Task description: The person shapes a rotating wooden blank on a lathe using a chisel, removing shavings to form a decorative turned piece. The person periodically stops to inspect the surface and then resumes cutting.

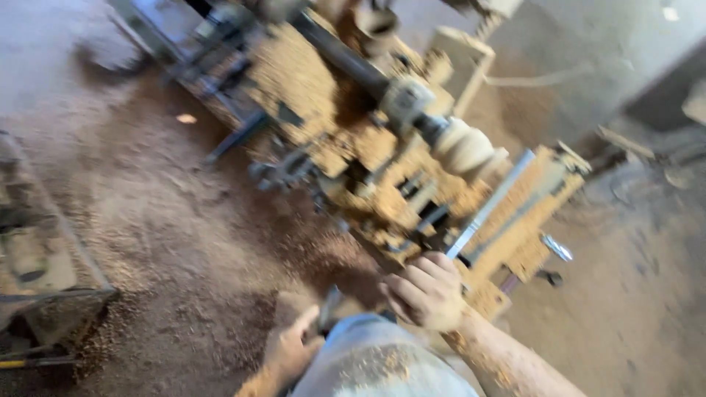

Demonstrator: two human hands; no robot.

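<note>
A sawdust-covered lathe bed (412, 184) is shown running diagonally, with a pale turned wooden piece (465, 145) mounted above it. Shavings are spread thickly over the surrounding floor (169, 228), on which the machine stands.

Tan sawdust is coating my right hand (426, 292) and the dark grey lathe (382, 154). I am gripping a silver steel bar (491, 202); the turned workpiece (463, 145) is showing pale cream.
</note>
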